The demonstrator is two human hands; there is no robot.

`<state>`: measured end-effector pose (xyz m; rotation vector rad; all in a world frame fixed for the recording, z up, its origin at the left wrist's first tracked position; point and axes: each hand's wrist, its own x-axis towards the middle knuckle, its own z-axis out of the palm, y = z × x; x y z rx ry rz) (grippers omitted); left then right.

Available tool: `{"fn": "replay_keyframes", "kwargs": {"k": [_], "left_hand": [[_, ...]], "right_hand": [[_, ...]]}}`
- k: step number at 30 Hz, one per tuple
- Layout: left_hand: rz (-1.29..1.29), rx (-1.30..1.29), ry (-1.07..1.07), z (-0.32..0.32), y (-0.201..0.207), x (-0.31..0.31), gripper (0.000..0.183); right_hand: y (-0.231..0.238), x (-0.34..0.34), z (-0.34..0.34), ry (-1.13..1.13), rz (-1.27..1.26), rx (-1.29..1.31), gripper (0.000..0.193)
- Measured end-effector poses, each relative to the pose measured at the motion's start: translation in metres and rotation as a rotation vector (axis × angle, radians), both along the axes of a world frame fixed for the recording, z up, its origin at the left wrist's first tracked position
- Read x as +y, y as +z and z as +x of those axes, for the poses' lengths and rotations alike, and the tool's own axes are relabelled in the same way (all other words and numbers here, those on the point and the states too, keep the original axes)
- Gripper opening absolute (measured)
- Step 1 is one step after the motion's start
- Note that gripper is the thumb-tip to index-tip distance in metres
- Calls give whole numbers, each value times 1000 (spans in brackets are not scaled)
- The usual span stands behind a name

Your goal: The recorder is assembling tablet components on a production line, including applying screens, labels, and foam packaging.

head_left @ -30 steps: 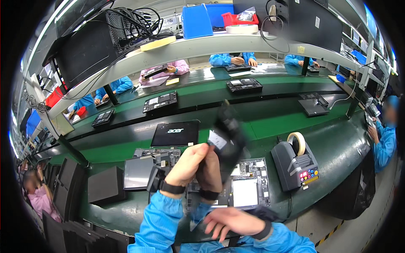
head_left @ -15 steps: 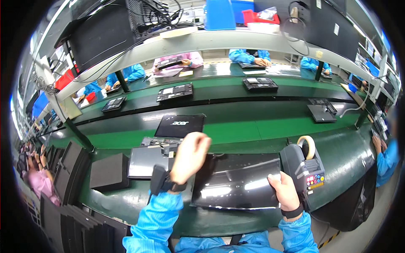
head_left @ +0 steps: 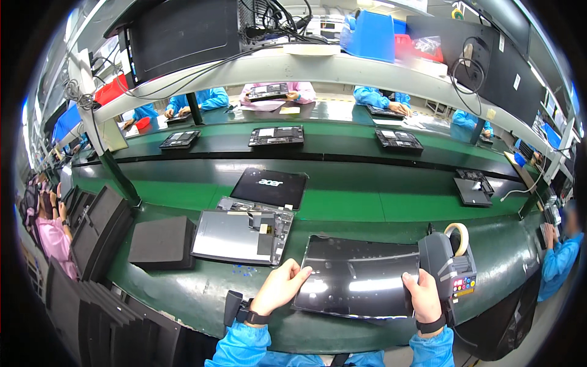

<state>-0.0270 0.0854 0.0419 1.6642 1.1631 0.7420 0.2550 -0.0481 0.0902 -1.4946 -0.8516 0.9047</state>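
A glossy black display panel (head_left: pixel 361 275) is held between both hands above the near bench. My left hand (head_left: pixel 282 287) pinches its left edge, thumb on top. My right hand (head_left: pixel 424 296) grips the right edge with the thumb on the front face. The panel's surface carries bright light reflections and small bubble-like spots. Left of it lies an opened laptop: a silver-grey panel (head_left: pixel 235 233) rests over its base, and a black laptop lid (head_left: pixel 269 186) lies behind.
A dark foam block (head_left: pixel 160 241) sits left of the laptop. At right stands a grey tape dispenser (head_left: pixel 449 260) with coloured buttons and a tape roll (head_left: pixel 456 238). Several laptop bases, including one (head_left: pixel 276 136), lie along the line. Co-workers sit across; a metal shelf spans overhead.
My left hand has come down from above the panel's upper left corner onto its left edge. The silver-grey panel shows more fully. The whole view has shifted slightly.
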Motion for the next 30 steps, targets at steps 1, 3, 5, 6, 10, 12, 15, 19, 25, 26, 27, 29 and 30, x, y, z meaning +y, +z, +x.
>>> {"fn": "replay_keyframes", "kwargs": {"k": [1,3,5,6,10,12,15,19,25,26,27,29,30], "left_hand": [[22,11,-3,2,2,1,39],[18,49,4,2,3,1,38],[-7,48,-19,0,0,1,37],[-6,46,-16,-1,1,2,37],[15,151,-47,-3,12,3,38],[37,182,-88,-2,16,5,39],[89,293,-99,0,27,6,38],[178,329,-64,7,29,3,40],[184,3,-20,7,43,-9,40],[153,-30,-47,5,51,-13,41],[157,-30,-46,1,57,-14,41],[86,14,-156,-11,69,-13,41],[139,90,-172,-14,74,-11,42]], "right_hand": [[1,1,-2,-14,42,-13,20],[1,0,-2,-23,41,8,22],[3,-2,1,-90,-122,-616,28],[9,-4,0,-178,-193,-883,34],[-5,-4,23,-227,-176,-921,30],[-13,-2,11,-190,-199,-920,33],[-7,0,1,-229,-224,-954,34],[-1,-1,2,-234,-209,-1018,32],[20,-3,-1,-258,175,-476,24],[23,-3,-1,-195,250,-336,22],[26,-2,-1,-129,323,-195,20],[22,0,-1,-106,373,-114,20],[20,0,-2,-83,418,-34,20]]}}
